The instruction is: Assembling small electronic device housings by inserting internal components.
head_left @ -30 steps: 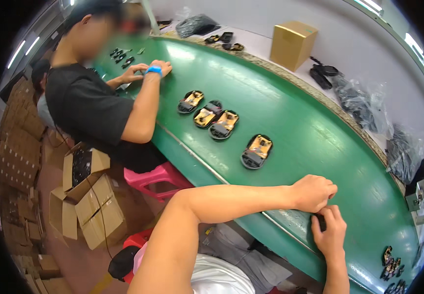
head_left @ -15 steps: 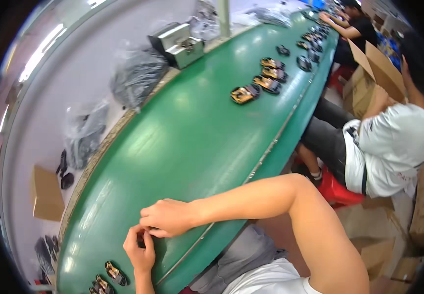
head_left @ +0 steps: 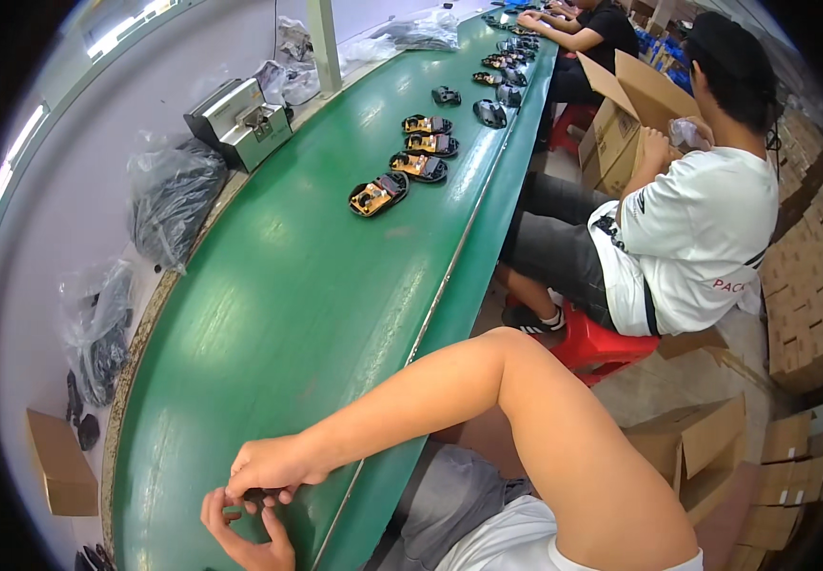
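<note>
Over the near left part of the green belt [head_left: 269, 333], my two hands are close together. My right hand [head_left: 274, 464] reaches in from the right with a bent elbow. Its fingers are closed on a small dark piece [head_left: 257, 495], mostly covered, so its kind cannot be made out. Just below, my left hand [head_left: 250, 533] is curved with thumb and fingers apart, its fingertips close to the dark piece. Whether they touch it is hard to see. Farther up the belt lie several black mouse-shaped shells [head_left: 378, 194] with orange circuit boards inside.
A grey machine [head_left: 240, 124] and plastic bags [head_left: 174, 200] stand along the left ledge, with a cardboard box [head_left: 59, 463] lower down. To the right, a person in a white shirt [head_left: 697, 238] sits on a red stool [head_left: 602, 343] beside an open carton [head_left: 611, 133]. Another person sits beyond.
The view has turned right, so the belt and shells appear farther left. My left hand's fingers have spread from a pinch. The dark piece now shows under my right fingers.
</note>
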